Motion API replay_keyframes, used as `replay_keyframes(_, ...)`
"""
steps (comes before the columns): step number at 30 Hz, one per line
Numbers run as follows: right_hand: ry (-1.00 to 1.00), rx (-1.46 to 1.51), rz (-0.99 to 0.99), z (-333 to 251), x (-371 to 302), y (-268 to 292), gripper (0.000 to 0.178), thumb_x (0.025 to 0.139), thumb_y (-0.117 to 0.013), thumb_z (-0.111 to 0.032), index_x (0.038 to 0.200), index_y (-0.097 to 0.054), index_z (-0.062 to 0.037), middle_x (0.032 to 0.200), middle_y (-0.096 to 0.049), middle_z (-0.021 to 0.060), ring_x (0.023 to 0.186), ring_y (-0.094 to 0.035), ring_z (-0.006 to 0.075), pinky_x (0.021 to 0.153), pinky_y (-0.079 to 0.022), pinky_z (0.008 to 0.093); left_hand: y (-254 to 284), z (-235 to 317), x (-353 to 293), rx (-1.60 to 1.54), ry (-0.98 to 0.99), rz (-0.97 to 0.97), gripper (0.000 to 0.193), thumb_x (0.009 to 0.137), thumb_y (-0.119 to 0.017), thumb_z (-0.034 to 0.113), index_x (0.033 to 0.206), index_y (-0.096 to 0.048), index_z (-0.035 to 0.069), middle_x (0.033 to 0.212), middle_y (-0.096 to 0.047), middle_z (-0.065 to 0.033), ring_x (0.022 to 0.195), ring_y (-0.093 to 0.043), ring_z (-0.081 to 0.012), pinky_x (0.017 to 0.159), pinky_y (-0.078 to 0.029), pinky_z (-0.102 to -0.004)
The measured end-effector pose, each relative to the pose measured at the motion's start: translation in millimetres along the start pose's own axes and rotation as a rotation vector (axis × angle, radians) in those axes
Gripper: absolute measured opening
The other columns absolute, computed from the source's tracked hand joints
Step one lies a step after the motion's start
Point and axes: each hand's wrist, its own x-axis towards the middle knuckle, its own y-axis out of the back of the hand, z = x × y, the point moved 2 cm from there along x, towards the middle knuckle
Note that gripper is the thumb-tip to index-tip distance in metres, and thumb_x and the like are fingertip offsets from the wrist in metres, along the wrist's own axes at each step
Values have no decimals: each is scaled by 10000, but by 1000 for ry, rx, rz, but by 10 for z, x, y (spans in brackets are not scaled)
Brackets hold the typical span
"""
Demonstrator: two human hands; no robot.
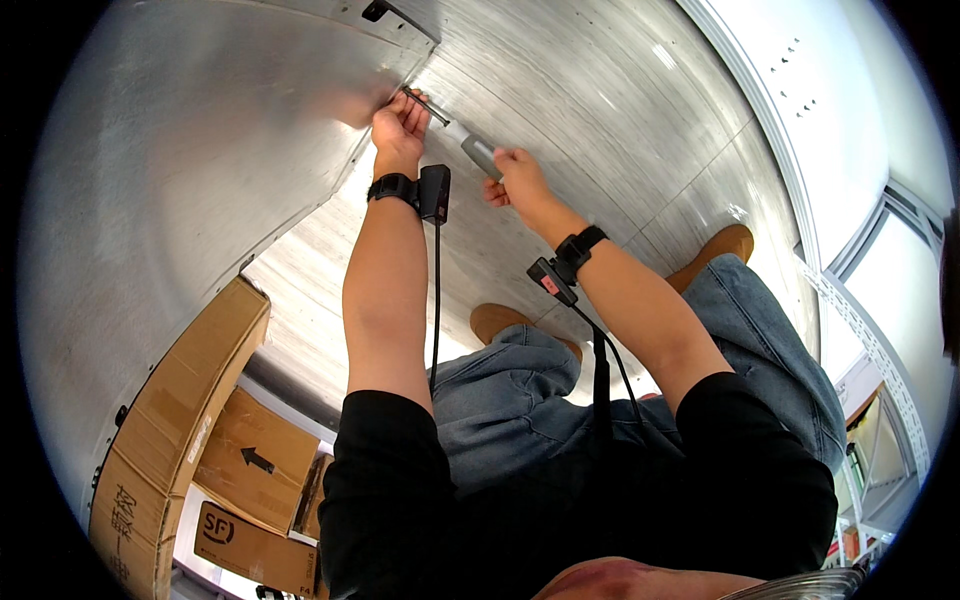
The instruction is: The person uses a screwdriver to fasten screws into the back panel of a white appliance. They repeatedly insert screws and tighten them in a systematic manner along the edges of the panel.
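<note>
In my right hand (522,182) is a grey screwdriver (470,146), gripped at the back end of its thick handle. Its thin dark shaft points up and left to the lower edge of a large metal panel (220,130). My left hand (400,122) is at that edge, its fingers curled together around the shaft's tip. Whatever is pinched there is too small and too covered to make out. Both wrists carry black straps with small dark boxes and cables.
Cardboard boxes (255,455) stand at the lower left beside the panel. Grey wood-look flooring (600,110) spreads under my hands and around my brown shoes (722,248). A white wall or cabinet (810,90) curves along the right, with a metal shelf rack (875,450) below it.
</note>
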Motion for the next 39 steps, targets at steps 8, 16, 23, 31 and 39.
replay_keyframes(8, 79, -91, 53, -34, -22, -7, 473, 926, -508, -367, 1175, -413, 24, 813, -564, 94, 590, -535, 158, 580, -488, 314, -57, -10, -74, 31, -15, -4, 157, 907, -489, 149, 943, -620, 73, 892, -677, -39, 814, -644, -131, 676, -508, -227)
replay_keyframes(16, 134, -150, 27, 12, 13, -2, 463, 923, -522, -359, 1166, -428, 24, 801, -569, 101, 599, -543, 153, 559, -479, 297, -49, -14, -24, 15, 1, -16, 104, 881, -498, 113, 935, -585, 103, 885, -668, -35, 812, -643, -161, 691, -498, -265)
replay_keyframes(23, 65, -79, -40, -60, -31, -11, 417, 928, -499, -387, 1109, -488, -11, 783, -570, 90, 598, -553, 158, 574, -479, 304, -53, -25, -47, 23, -5, -14, 142, 907, -493, 150, 925, -612, 75, 891, -676, -22, 820, -642, -136, 695, -488, -230)
replay_keyframes(31, -28, 10, -97, -61, -5, 44, 411, 930, -500, -373, 1089, -500, 6, 780, -563, 91, 648, -557, 176, 596, -478, 307, -49, -32, -23, 10, -8, -27, 142, 905, -496, 146, 927, -608, 61, 901, -676, -48, 842, -646, -152, 710, -499, -238)
replay_keyframes(39, -150, 198, -164, -33, 64, 96, 427, 922, -505, -403, 1060, -512, 2, 806, -550, 82, 662, -554, 163, 586, -460, 313, -36, -32, 11, -4, 5, -39, 96, 872, -516, 115, 947, -575, 100, 866, -670, -43, 794, -650, -174, 679, -509, -272)
